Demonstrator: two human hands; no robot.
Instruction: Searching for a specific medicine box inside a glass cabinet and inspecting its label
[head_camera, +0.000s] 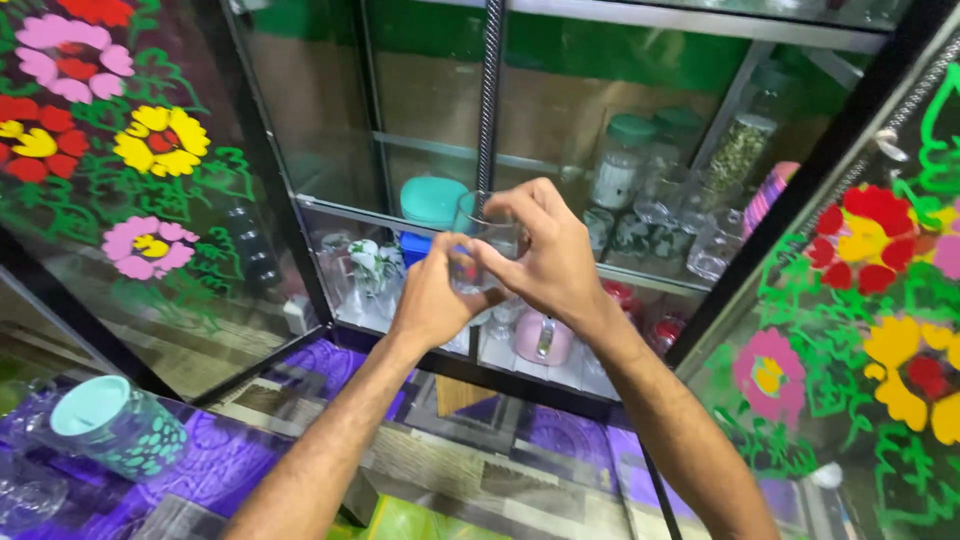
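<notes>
We list a glass cabinet with two open doors (150, 140) painted with bright flowers, a teal-lidded container (432, 200) on its upper shelf, and lidded jars (625, 160) beside it. We also list a pink jug (543, 338) on the lower shelf and a teal-lidded patterned jar (118, 425) lying on the purple surface (240, 460).

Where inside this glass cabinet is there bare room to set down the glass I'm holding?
Both hands hold the clear glass. The upper shelf is bare left of the teal lid. Its right side is crowded with jars and glasses; the lower shelf looks full.
</notes>
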